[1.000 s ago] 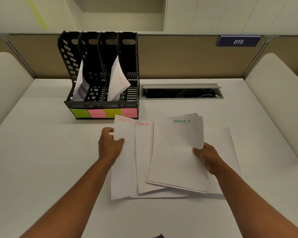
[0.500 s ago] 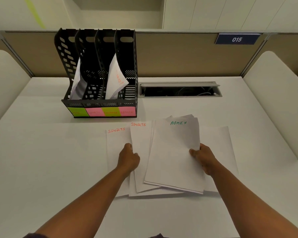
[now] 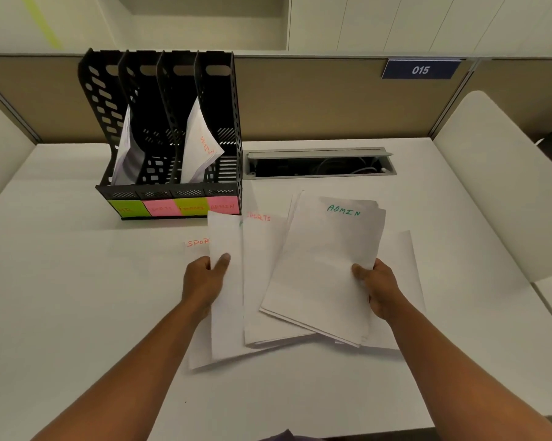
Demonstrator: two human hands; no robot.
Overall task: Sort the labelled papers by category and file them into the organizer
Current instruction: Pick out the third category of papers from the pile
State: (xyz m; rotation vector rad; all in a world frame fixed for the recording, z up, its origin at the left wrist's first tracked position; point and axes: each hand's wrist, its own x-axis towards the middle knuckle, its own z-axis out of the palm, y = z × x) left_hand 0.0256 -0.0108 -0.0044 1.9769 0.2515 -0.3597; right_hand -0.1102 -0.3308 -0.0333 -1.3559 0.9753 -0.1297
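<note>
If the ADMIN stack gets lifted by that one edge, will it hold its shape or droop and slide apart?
Likely droop: the ADMIN stack is thin loose sheets, pinched only at its right edge by the right hand. It may fan further, since its top corners already sit uneven. Probably light.

A: What colour was the slotted plastic file organizer [image 3: 169,122] at upper left of the frame?

B: Black, with a pattern of oval cut-outs on its side wall. Along its base ran four sticky labels [image 3: 176,207]: lime green, pink, lime green, pink, lettered in orange.

A: And the loose paper sheets [image 3: 325,268] at centre?

B: White. The top sheet read ADMIN in green; two sheets further left read SPORTS in orange-red.

A: The rest?

B: The flat desk surface [image 3: 77,297] was white, the partition panel [image 3: 316,100] tan, and the small number plate [image 3: 421,70] at upper right navy blue with white digits.
</note>
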